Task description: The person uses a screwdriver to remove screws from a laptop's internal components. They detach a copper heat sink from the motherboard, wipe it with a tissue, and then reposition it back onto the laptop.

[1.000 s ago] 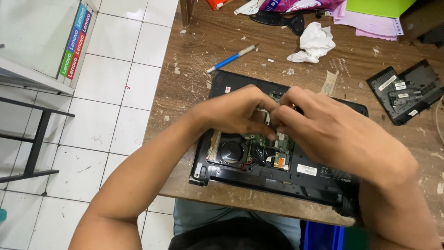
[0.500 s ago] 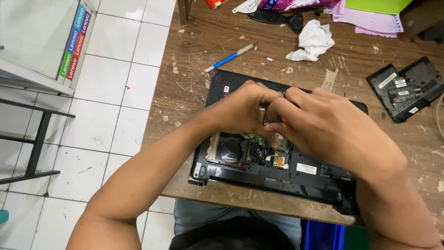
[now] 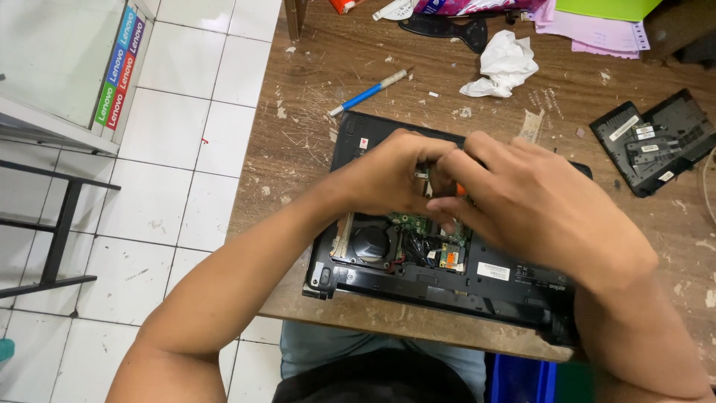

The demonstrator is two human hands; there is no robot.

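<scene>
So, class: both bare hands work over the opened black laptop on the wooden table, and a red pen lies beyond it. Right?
Not quite. The head view shows a blue pen, not red. Both hands, left and right, do work over the opened black laptop on the wooden table.

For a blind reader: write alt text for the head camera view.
Both hands, left hand and right hand, meet over an opened black laptop with its circuit board and fan exposed, on a scratched wooden table. A blue pen and crumpled tissue lie beyond.
</scene>
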